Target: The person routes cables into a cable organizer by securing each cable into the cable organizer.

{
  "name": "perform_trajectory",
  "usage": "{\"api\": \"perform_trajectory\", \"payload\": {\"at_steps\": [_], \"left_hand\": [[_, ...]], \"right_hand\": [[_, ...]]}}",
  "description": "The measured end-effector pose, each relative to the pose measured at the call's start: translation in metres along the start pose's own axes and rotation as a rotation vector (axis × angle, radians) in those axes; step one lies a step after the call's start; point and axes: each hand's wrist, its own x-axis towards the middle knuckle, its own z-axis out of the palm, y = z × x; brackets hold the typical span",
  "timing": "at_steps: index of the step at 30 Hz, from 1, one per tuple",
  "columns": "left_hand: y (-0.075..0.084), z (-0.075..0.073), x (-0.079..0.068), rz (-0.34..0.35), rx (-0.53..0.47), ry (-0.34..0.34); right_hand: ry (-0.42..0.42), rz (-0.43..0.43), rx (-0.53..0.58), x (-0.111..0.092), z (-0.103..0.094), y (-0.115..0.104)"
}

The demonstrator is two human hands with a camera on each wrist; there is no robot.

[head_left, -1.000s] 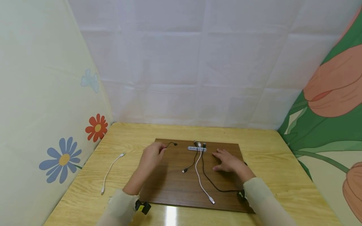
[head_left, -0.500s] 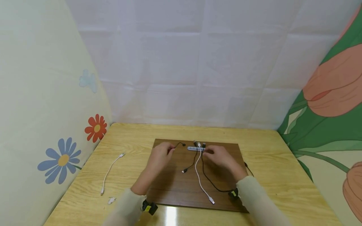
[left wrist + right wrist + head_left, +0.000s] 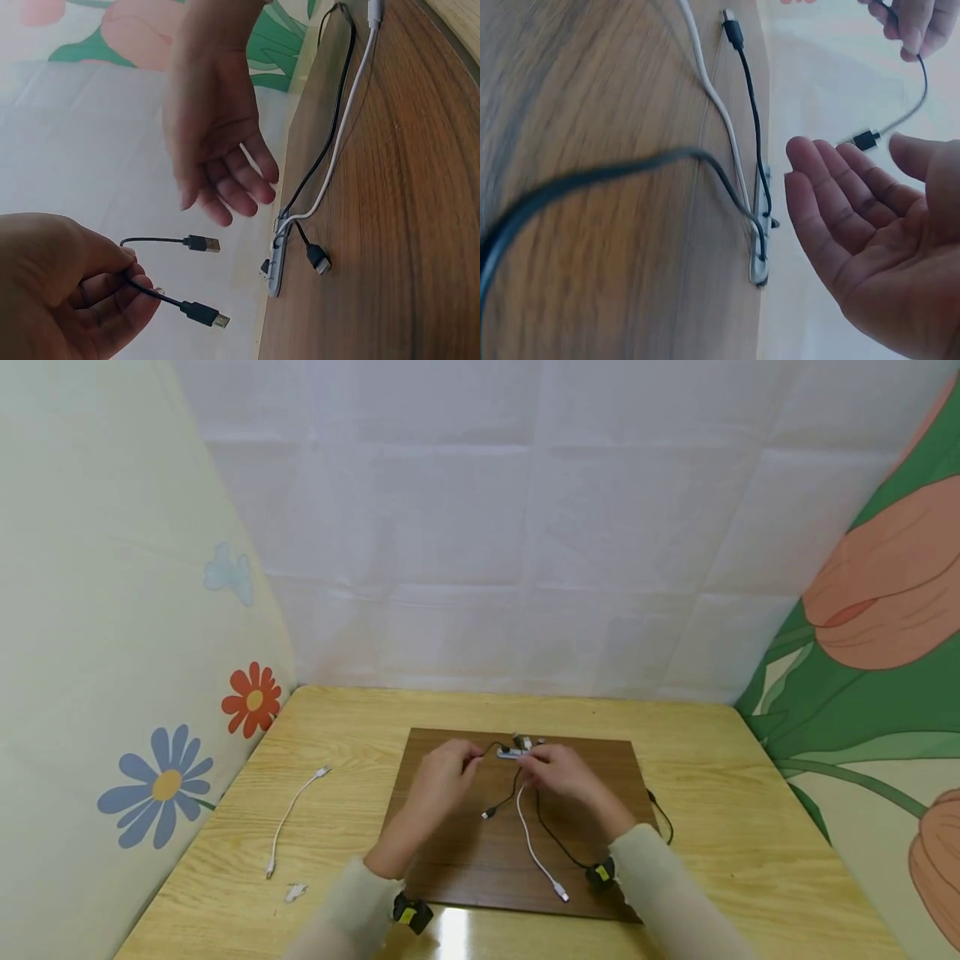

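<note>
My left hand (image 3: 444, 775) pinches a short black USB cable (image 3: 199, 313) between thumb and fingers, and both of its plugs stick out in the left wrist view. My right hand (image 3: 877, 240) is empty, fingers loosely bent, close by the cable organizer (image 3: 759, 268). That grey strip sits near the far edge of the brown wooden board (image 3: 450, 868). Three cables run through it: a white cable (image 3: 528, 835), a long black cable (image 3: 558, 838) and a short black cable (image 3: 491, 812). In the head view, the held cable's far plug overlaps the strip's left end.
Left of the board, another white cable (image 3: 288, 817) lies on the yellow wood-grain table (image 3: 352, 718). A small white scrap (image 3: 296, 892) is nearer the front. The long black cable's far end hangs past the board's right side. Printed cloths stand around the table.
My left hand has moved right, carrying the black USB cable to the organizer. My right hand has come left to the organizer from the board's right side.
</note>
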Motion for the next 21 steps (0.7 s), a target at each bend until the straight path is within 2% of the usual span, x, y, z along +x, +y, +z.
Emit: {"api": "perform_trajectory", "payload": {"at_steps": [5, 8, 12, 17, 21], "left_hand": [[0.004, 0.005, -0.001, 0.07, -0.026, -0.017], [0.006, 0.007, -0.003, 0.126, -0.049, -0.061], [0.008, 0.01, -0.006, 0.166, -0.063, -0.124], [0.008, 0.013, -0.008, 0.176, -0.034, -0.176], [0.008, 0.015, -0.008, 0.153, -0.024, -0.212]], "right_hand": [[-0.028, 0.065, 0.226, 0.004, 0.007, -0.005], [-0.027, 0.089, 0.3, 0.007, 0.009, -0.005], [0.007, 0.106, 0.396, 0.011, 0.01, -0.002], [0.05, 0.109, 0.479, 0.014, 0.008, 0.001], [0.066, 0.103, 0.467, 0.015, 0.005, 0.001]]}}
